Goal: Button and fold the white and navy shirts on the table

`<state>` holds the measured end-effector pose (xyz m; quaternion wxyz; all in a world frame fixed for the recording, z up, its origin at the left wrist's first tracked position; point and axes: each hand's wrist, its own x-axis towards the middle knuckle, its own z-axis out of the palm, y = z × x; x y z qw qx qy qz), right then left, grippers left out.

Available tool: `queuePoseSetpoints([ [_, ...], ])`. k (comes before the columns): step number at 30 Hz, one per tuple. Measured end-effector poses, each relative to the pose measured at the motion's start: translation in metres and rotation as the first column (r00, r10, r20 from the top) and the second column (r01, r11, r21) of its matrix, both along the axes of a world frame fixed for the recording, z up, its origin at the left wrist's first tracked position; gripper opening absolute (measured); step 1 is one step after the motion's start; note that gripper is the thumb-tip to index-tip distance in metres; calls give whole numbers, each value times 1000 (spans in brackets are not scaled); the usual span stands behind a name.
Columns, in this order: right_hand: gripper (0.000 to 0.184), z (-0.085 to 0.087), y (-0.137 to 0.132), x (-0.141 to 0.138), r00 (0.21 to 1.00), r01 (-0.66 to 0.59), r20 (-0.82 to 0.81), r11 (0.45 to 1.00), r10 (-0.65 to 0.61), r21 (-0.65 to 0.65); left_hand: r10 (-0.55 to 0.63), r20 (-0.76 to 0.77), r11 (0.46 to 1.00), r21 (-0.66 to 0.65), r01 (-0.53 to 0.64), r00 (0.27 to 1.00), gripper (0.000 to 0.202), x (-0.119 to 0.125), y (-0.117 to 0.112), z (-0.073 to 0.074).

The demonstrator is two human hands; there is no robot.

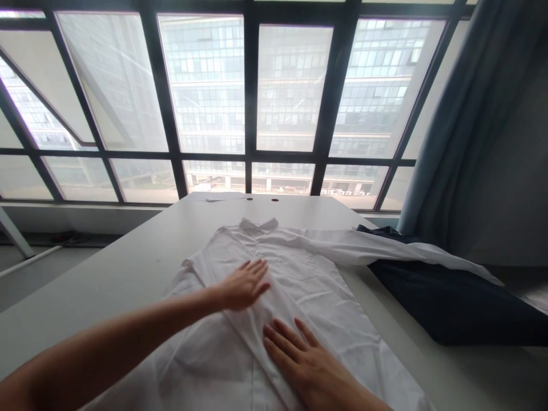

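Note:
A white collared shirt [317, 302] lies spread on a white table [141, 251], its collar toward the window. One sleeve stretches out to the right over a dark navy cloth item; the other side of the shirt looks folded in along the left. My left hand [246, 285] is on or just above the chest, fingers extended and nothing in them. Nearer to me, my right hand [299, 357] rests flat on the lower front, its fingers slightly spread. Creases run across the fabric around both hands.
The dark navy cloth item [449, 302] hangs over the table's right side. Thin white sheets [218, 196] lie at the far edge near two dark round holes. A blue-grey curtain [449, 131] hangs at the right, beside large dark-framed windows [201, 85]. A white metal frame [17, 234] stands left.

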<state>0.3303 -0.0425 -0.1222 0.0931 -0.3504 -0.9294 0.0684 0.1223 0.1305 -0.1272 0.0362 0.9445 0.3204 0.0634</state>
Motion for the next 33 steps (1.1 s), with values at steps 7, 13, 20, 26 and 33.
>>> queuePoseSetpoints([
  [7,76,4,-5,-7,1000,-14,6,1000,13,12,-191,59,978,-76,195,980,65,1,-51,-12],
  [13,52,-11,0,2,998,-48,40,988,43,149,23,-10,999,-49,-23,1000,70,-33,60,-14],
  [20,39,-30,9,8,994,-100,77,905,75,414,172,-37,984,-49,-174,984,80,-82,145,-13],
  [26,40,-29,11,10,994,-101,80,917,76,387,240,14,969,-66,-239,971,89,-108,187,-12],
  [33,38,-31,11,9,995,-96,71,923,75,374,349,-91,937,-5,-351,933,72,-113,203,-9],
])
